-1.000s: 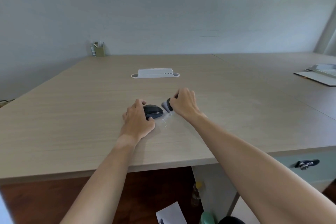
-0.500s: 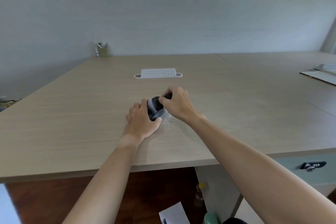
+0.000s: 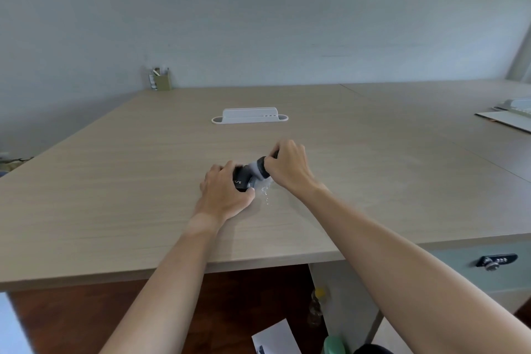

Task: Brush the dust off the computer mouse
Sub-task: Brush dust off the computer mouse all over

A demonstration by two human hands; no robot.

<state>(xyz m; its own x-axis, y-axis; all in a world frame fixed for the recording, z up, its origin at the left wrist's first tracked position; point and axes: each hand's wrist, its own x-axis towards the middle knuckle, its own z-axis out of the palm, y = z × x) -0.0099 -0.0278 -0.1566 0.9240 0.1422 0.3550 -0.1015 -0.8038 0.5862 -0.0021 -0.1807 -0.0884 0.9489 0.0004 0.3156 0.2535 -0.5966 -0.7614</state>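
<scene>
Near the middle of the wooden desk [image 3: 143,181] the left hand [image 3: 222,195] clamps the tilted black computer mouse [image 3: 241,178], while at its 2 o'clock the right hand [image 3: 287,167] grips a grey-bristled brush [image 3: 258,168] pressed against it

Matt wood-grain desk [image 3: 143,181]; mouse [image 3: 241,177] (black plastic).

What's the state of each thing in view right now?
mouse: tipped up off the desk, held by left hand
brush: bristles on mouse, in right hand grip
white debris: scattered on desk
pen holder: upright, far corner
</scene>
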